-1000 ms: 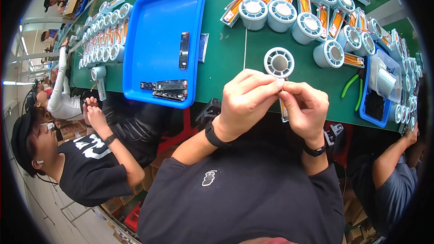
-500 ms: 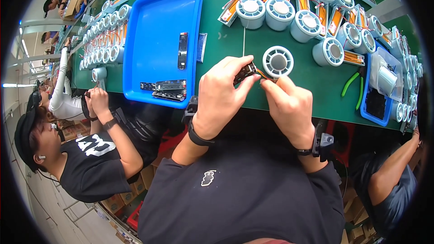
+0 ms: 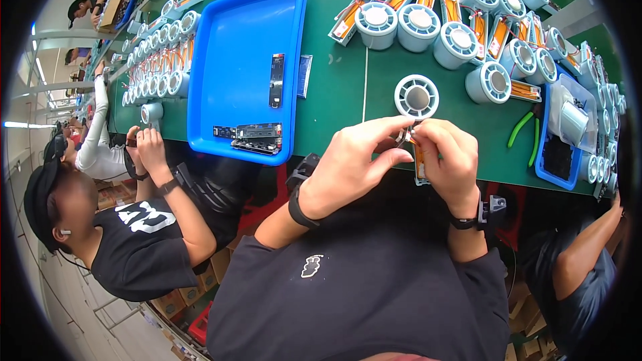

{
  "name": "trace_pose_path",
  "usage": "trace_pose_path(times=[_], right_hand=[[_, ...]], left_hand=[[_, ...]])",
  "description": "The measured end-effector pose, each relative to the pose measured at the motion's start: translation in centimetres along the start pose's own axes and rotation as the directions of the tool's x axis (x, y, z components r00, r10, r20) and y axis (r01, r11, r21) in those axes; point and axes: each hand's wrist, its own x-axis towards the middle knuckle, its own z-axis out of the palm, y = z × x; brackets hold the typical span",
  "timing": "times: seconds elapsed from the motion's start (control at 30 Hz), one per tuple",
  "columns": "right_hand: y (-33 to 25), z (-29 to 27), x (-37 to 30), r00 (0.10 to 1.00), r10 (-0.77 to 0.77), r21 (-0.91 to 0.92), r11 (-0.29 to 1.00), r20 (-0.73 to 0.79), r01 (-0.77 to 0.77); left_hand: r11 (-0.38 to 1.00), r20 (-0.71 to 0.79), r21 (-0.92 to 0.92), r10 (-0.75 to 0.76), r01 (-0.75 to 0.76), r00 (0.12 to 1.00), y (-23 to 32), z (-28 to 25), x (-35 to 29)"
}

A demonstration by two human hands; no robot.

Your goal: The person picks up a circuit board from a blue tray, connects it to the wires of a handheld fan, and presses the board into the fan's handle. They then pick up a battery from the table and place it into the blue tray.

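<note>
A pale blue round fan head stands on the green table straight ahead of my hands. Its handle housing, with an orange strip inside, points toward me and is partly covered by my right hand. My left hand pinches a small circuit board between thumb and forefinger; most of it is hidden. Right beside it, my right hand has its fingers closed at the near end of the fan, around thin wires that barely show. The fingertips of both hands almost meet.
A blue tray on the left holds several circuit boards. Many assembled fans stand at the back right. Green-handled pliers lie beside a blue bin. A co-worker sits at left; another person's arm shows at right.
My left hand has moved right and turned the circuit board, now mostly out of sight. My right hand has shifted slightly right and lower, and the handle housing has come into view.
</note>
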Motion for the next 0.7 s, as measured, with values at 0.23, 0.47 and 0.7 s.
trace_pose_path(times=[0.23,0.47,0.7], right_hand=[[0.4,0.1,-0.1,0.999,-0.042,0.033,0.999,-0.018,0.042],[0.3,-0.1,0.4,0.998,-0.069,0.051,0.996,0.011,0.068],[-0.3,-0.7,1.0,0.991,-0.122,-0.194,0.972,0.052,0.130]], left_hand=[[0.972,0.067,-0.227,-0.044,0.058,0.997,-0.7,0.5,0.1],[0.907,0.045,-0.412,-0.069,0.082,0.997,-1.6,0.5,0.0],[0.985,-0.021,-0.167,0.038,-0.041,0.999,-0.7,0.4,0.7]])
